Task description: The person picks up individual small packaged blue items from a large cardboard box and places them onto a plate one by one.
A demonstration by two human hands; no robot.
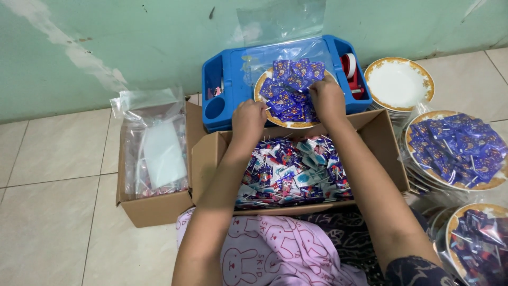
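Both hands' grips pinch small blue foil-wrapped lollipops (291,90) on the half-covered gold-rimmed white plate (263,106), left hand (248,119) beside right hand (327,98); below them the brown cardboard box (211,159) remains full, while right of them two loaded bagged plates (455,151) and one empty plate (398,83) wait.

Both hands — left hand (248,117), right hand (327,98) — rest on blue packets (292,90) piled on a plate (264,108). A cardboard box (209,153) of lollipops (291,172) lies below.

Glossy foil sachets (292,90) (matt cardboard box (209,159))
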